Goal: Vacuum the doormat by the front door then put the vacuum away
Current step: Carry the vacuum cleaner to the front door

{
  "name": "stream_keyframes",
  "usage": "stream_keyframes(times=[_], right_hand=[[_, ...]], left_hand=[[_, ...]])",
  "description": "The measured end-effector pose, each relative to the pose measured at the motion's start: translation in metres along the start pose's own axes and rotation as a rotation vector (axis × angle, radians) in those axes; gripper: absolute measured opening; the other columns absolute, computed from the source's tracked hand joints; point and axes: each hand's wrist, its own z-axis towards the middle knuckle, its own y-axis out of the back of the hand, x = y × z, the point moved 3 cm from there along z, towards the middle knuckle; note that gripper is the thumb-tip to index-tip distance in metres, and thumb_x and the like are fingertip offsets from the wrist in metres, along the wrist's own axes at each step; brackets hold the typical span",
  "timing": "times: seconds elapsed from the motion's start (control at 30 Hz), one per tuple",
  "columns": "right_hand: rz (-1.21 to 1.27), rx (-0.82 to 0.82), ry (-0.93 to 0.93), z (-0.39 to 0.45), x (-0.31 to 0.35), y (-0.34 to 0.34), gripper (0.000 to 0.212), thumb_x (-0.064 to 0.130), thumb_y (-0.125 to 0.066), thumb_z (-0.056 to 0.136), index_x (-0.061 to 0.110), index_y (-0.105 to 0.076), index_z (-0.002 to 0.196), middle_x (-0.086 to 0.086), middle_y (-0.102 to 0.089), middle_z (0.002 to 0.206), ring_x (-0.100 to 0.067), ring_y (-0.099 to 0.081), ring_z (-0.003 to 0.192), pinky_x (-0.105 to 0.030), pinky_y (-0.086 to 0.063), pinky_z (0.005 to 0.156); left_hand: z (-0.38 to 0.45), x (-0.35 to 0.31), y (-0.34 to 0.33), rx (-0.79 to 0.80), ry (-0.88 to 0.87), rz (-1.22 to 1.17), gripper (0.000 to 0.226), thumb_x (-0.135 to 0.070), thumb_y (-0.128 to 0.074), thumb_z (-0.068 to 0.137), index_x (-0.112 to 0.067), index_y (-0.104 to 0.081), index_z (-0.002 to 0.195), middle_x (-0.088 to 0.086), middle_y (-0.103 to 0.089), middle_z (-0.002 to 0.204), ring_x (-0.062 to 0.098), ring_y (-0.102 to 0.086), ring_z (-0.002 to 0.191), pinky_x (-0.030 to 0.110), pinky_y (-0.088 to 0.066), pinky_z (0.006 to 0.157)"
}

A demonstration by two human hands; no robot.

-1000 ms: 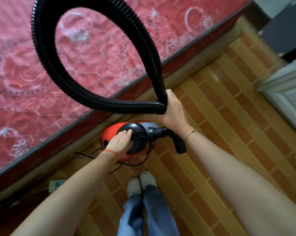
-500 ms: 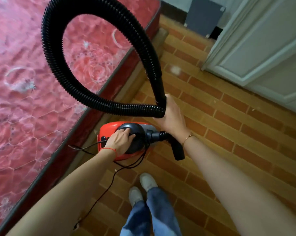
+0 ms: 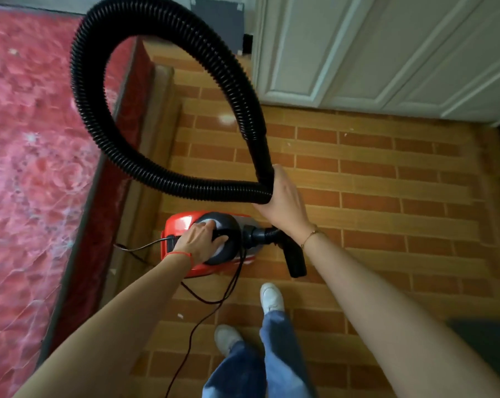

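Vacuum: a small red canister with a black carry handle, hanging low just off the brick-patterned floor, just beside the foot of the bed at nine o'clock.
Left hand: fingers curled round the black handle on top of the canister, bearing its weight.
Right hand: clamped on the black hose where two runs of it cross, so the big loop stands up toward twelve o'clock and the nozzle dangles at about five o'clock of the fist.
Power cord: loose — it trails from the canister down toward six o'clock, passing close to the person's shoes.
Door: white panelled, at one o'clock; no doormat can be made out for certain, though a dark edge shows at four o'clock.
Step in hand: carrying the machine, probably toward the mat or to storage; which of the two cannot be told.
Doing it well: keep the canister level and clear of the bed frame, hold the hose loop high so it does not swing, and gather or step wide of the cord — the trailing line near the feet looks like the likeliest thing to trip on or snag.
Nozzle care: let it hang free of the legs so it does not knock the floor.
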Motion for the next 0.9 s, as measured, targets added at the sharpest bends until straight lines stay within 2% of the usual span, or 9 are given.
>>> stream_keyframes(times=[0.1, 0.2, 0.27, 0.37, 0.5, 0.6, 0.67, 0.77, 0.9], right_hand=[[-0.001, -0.056, -0.042, -0.011, -0.021, 0.026, 0.034, 0.028, -0.069, 0.082, 0.015, -0.049, 0.107, 0.006, -0.049, 0.094, -0.003, -0.049, 0.068, -0.018, -0.033, 0.048], [-0.004, -0.094, -0.070, -0.024, -0.043, 0.054, 0.037, 0.028, -0.069, 0.081, 0.016, -0.048, 0.110, 0.004, -0.051, 0.097, -0.012, -0.054, 0.073, -0.022, -0.037, 0.049], [-0.002, -0.110, -0.095, -0.034, -0.059, 0.071, 0.040, 0.028, -0.069, 0.081, 0.015, -0.048, 0.112, 0.003, -0.052, 0.098, -0.014, -0.055, 0.074, -0.022, -0.037, 0.049], [-0.005, -0.136, -0.125, -0.047, -0.082, 0.096, 0.043, 0.029, -0.070, 0.081, 0.015, -0.048, 0.114, 0.004, -0.052, 0.098, -0.012, -0.053, 0.071, -0.020, -0.032, 0.048], [-0.003, -0.160, -0.138, -0.062, -0.111, 0.125, 0.042, 0.030, -0.070, 0.081, 0.015, -0.047, 0.112, 0.002, -0.053, 0.096, -0.014, -0.055, 0.070, -0.023, -0.037, 0.049], [-0.015, -0.170, -0.141, -0.071, -0.129, 0.145, 0.043, 0.027, -0.070, 0.081, 0.013, -0.048, 0.115, -0.001, -0.054, 0.099, -0.017, -0.055, 0.073, -0.027, -0.043, 0.050], [-0.014, -0.171, -0.132, -0.076, -0.141, 0.155, 0.044, 0.026, -0.070, 0.081, 0.012, -0.048, 0.115, -0.001, -0.054, 0.100, -0.017, -0.055, 0.073, -0.026, -0.041, 0.050], [-0.008, -0.154, -0.136, -0.083, -0.163, 0.167, 0.046, 0.027, -0.071, 0.081, 0.011, -0.047, 0.117, -0.002, -0.054, 0.103, -0.016, -0.055, 0.074, -0.023, -0.037, 0.050], [0.019, -0.147, -0.150, -0.093, -0.190, 0.188, 0.048, 0.027, -0.072, 0.081, 0.010, -0.047, 0.118, -0.002, -0.054, 0.103, -0.016, -0.055, 0.073, -0.025, -0.037, 0.051]], left_hand=[[0.009, -0.031, -0.008, 0.035, -0.053, 0.022, 0.032, -0.044, -0.051, 0.096, -0.012, -0.050, 0.089, 0.010, -0.062, 0.092, 0.031, -0.057, 0.083, 0.041, -0.049, 0.071], [0.016, -0.064, -0.017, 0.049, -0.086, 0.042, 0.029, -0.043, -0.047, 0.096, -0.017, -0.049, 0.083, 0.016, -0.066, 0.095, 0.035, -0.060, 0.087, 0.038, -0.047, 0.070], [0.020, -0.087, -0.027, 0.085, -0.063, 0.036, 0.036, -0.050, -0.049, 0.094, -0.018, -0.047, 0.078, 0.014, -0.065, 0.089, 0.034, -0.059, 0.086, 0.037, -0.043, 0.067], [0.025, -0.122, -0.043, 0.093, -0.012, 0.052, 0.054, -0.071, -0.055, 0.080, -0.019, -0.044, 0.072, 0.002, -0.056, 0.072, 0.027, -0.058, 0.074, 0.032, -0.036, 0.057], [0.029, -0.168, -0.069, 0.013, 0.038, 0.148, 0.062, -0.080, -0.055, 0.072, -0.018, -0.052, 0.077, 0.001, -0.062, 0.074, 0.022, -0.062, 0.074, 0.027, -0.042, 0.053], [0.030, -0.195, -0.085, -0.012, 0.085, 0.185, 0.060, -0.076, -0.057, 0.075, -0.016, -0.062, 0.082, 0.002, -0.065, 0.074, 0.022, -0.063, 0.070, 0.025, -0.040, 0.049], [0.031, -0.212, -0.094, 0.018, 0.114, 0.194, 0.058, -0.071, -0.059, 0.077, -0.013, -0.065, 0.082, 0.006, -0.066, 0.077, 0.025, -0.065, 0.075, 0.025, -0.038, 0.051], [0.033, -0.229, -0.104, 0.117, 0.104, 0.224, 0.048, -0.060, -0.062, 0.078, -0.012, -0.062, 0.085, 0.009, -0.063, 0.087, 0.029, -0.061, 0.082, 0.029, -0.039, 0.058], [0.036, -0.251, -0.114, 0.273, 0.039, 0.203, 0.023, -0.037, -0.052, 0.082, -0.015, -0.053, 0.086, 0.010, -0.061, 0.088, 0.027, -0.054, 0.077, 0.030, -0.038, 0.061]])
